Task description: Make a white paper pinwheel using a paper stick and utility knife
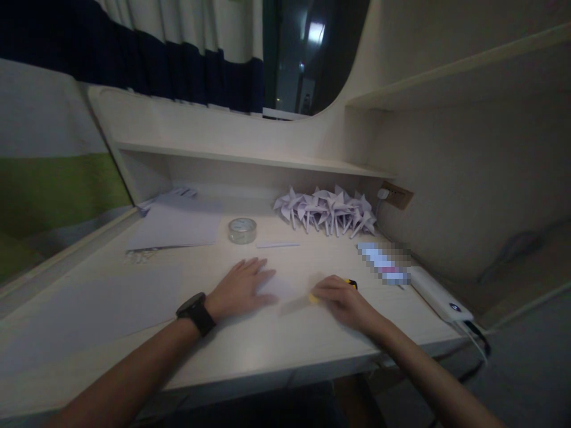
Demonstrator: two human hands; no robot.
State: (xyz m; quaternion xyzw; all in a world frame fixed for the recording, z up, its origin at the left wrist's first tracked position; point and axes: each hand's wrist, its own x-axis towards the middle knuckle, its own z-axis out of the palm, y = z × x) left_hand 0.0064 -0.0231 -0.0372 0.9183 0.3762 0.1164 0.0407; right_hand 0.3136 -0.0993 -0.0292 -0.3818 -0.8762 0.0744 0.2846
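Observation:
My left hand, with a black watch on its wrist, lies flat with fingers spread on the desk. Beside its fingertips is a small pale piece of paper, faint against the desktop. My right hand is closed around a yellow and black utility knife; its front end is smeared by motion. Just beyond my left hand stand a roll of clear tape and a thin rolled paper stick. Several white paper pinwheels are heaped at the back of the desk.
A stack of white paper lies at the back left, and a large sheet nearer me. On the right are a phone and a white power strip with cables. A low shelf overhangs the back.

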